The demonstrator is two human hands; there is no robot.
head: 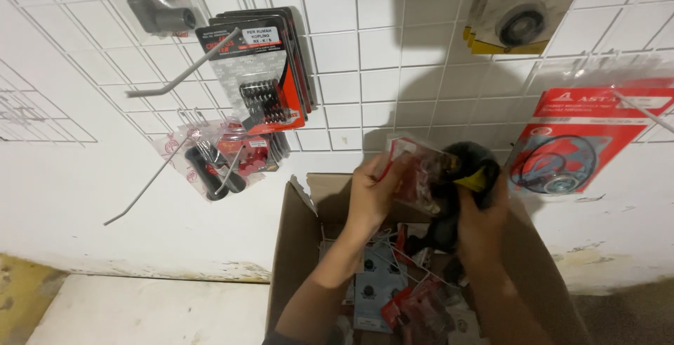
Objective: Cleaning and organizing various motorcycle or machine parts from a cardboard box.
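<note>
My left hand (371, 192) grips a small clear plastic packet with red print (414, 169), held up above an open cardboard box (293, 247). My right hand (481, 217) holds a black rubber part with a yellow label (472, 166) right beside the packet. Both hands are close together in front of the white wall grid. Inside the box lie several more packaged parts (393, 289), some red, some bluish.
A white wire grid (365, 71) on the wall carries hanging packs: a red-and-black spring pack (263, 78), a bagged black handle grip set (214, 159), a red gasket pack (583, 141) and bare metal hooks (182, 75). A pale floor slab (140, 310) lies at the lower left.
</note>
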